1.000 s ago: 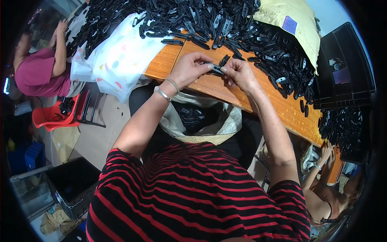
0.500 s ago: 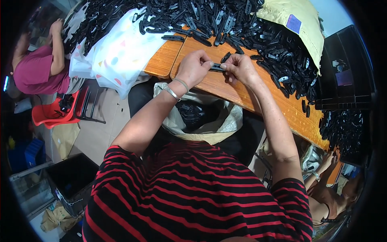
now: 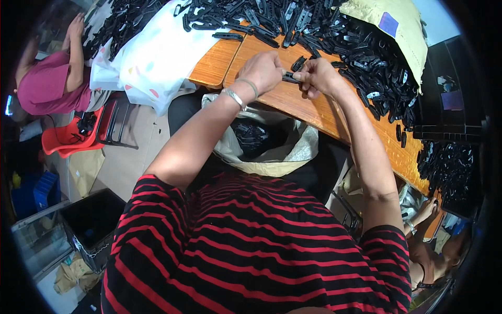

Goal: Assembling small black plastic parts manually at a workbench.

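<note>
Over the wooden table, my left hand (image 3: 263, 73) and my right hand (image 3: 323, 77) meet at one long, narrow black plastic piece (image 3: 291, 78). My right thumb and fingers pinch its right end. The left hand's fingertips are closed at its other end, with the back of that hand turned up and hiding most of the grip. Just beyond the held piece lies another black piece (image 3: 298, 64). Below the table edge, between my legs, an open pale woven sack (image 3: 306, 144) holds many similar black pieces (image 3: 251, 137).
A big heap of black pieces (image 3: 272, 18) covers the table's far side, with a yellowish sack (image 3: 413, 39) at right. White plastic sheeting (image 3: 151, 63) drapes at left. Two other people work nearby, one in a maroon shirt (image 3: 47, 83). A red chair (image 3: 68, 137) and black bin (image 3: 91, 225) stand left.
My left hand has moved a little right and away from me and rolled, so its back faces up. The right hand has shifted slightly right, and the black piece with it.
</note>
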A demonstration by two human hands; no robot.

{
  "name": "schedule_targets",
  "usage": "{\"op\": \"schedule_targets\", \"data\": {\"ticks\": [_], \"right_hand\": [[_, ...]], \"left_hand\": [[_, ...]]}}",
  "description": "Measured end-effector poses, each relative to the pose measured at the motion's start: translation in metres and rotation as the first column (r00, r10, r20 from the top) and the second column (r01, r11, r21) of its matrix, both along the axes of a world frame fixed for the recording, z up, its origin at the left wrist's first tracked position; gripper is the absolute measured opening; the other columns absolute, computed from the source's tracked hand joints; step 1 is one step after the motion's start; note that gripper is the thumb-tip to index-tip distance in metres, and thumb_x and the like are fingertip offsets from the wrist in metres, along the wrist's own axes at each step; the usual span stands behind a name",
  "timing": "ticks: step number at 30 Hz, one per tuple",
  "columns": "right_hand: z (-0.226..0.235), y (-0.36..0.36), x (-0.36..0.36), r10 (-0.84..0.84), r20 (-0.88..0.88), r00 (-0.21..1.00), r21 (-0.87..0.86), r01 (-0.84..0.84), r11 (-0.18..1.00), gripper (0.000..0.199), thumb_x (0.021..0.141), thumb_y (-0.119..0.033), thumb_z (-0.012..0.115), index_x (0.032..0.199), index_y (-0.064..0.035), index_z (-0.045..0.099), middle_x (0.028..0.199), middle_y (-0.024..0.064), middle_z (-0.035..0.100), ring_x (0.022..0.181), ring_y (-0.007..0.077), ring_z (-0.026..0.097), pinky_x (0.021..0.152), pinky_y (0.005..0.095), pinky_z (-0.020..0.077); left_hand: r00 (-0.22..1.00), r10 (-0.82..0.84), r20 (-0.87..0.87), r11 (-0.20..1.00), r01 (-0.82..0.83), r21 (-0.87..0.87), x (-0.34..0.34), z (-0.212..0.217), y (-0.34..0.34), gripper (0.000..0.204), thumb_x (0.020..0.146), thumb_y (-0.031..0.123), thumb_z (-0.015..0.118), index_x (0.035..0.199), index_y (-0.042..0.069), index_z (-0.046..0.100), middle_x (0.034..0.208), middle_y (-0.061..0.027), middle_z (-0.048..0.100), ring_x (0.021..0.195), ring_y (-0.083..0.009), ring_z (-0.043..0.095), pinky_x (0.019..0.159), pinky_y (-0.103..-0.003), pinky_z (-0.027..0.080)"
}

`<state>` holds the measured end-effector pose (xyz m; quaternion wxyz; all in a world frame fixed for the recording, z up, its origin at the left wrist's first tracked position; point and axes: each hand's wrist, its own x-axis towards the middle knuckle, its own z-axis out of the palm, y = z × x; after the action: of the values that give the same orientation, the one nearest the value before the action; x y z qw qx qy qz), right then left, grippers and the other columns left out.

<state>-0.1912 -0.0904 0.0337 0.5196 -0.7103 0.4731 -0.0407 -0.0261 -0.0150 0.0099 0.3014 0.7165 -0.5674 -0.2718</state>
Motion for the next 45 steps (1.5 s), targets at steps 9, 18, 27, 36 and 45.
{"op": "schedule_targets", "data": {"ticks": [9,18,27,36,45], "right_hand": [[0.005,0.032,-0.017,0.128,-0.074,0.989,0.078,-0.122,0.989,0.025,0.084,-0.023,0.069,0.079,-0.0004,0.058,0.063,0.0080,0.063,0.048,0.0127,0.060,0.044,0.0228,0.0471],[-0.010,0.001,-0.006,0.158,-0.228,0.961,-0.841,-0.277,0.465,0.019,0.074,-0.007,0.066,0.093,-0.0099,0.063,0.096,0.0098,0.058,0.080,0.0345,0.060,0.068,0.0413,0.0497],[-0.005,0.027,0.011,0.125,-0.056,0.991,-0.810,-0.118,0.574,0.032,0.072,-0.020,0.075,0.097,-0.0061,0.062,0.088,0.0111,0.059,0.075,0.0309,0.061,0.065,0.0389,0.0488],[0.018,0.035,0.001,-0.064,0.416,0.907,-0.243,0.179,0.953,0.016,0.092,-0.014,0.056,0.090,0.0018,0.060,0.068,0.0021,0.061,0.052,0.0067,0.057,0.047,0.0209,0.0469],[-0.005,0.020,-0.015,-0.114,0.423,0.899,-0.145,0.191,0.971,0.010,0.090,-0.010,0.060,0.085,-0.0014,0.059,0.068,0.0017,0.061,0.050,0.0071,0.057,0.045,0.0197,0.0443]], "left_hand": [[0.976,-0.141,0.165,0.986,0.123,0.114,0.015,0.014,0.040,0.021,0.077,0.024,0.067,0.085,0.005,0.060,0.076,-0.0125,0.063,0.073,-0.0293,0.061,0.067,-0.037,0.048],[0.805,0.212,0.554,0.875,0.096,-0.474,0.095,0.003,0.000,0.018,0.075,0.007,0.065,0.093,0.005,0.062,0.093,-0.0123,0.058,0.093,-0.0287,0.056,0.081,-0.037,0.048],[0.998,0.061,-0.005,0.987,-0.061,-0.152,0.074,0.005,-0.003,0.022,0.078,0.014,0.071,0.088,0.002,0.057,0.082,-0.0076,0.061,0.071,-0.0170,0.062,0.060,-0.032,0.049],[0.647,-0.039,-0.762,0.998,-0.011,-0.061,0.000,0.037,0.000,0.033,0.083,0.018,0.070,0.106,0.002,0.052,0.082,-0.0036,0.058,0.061,-0.0073,0.056,0.049,-0.017,0.045],[0.756,-0.110,-0.646,0.994,0.071,-0.086,0.004,0.021,-0.004,0.018,0.084,0.012,0.066,0.097,0.002,0.058,0.075,-0.0009,0.059,0.059,-0.0053,0.056,0.050,-0.018,0.047]]}}
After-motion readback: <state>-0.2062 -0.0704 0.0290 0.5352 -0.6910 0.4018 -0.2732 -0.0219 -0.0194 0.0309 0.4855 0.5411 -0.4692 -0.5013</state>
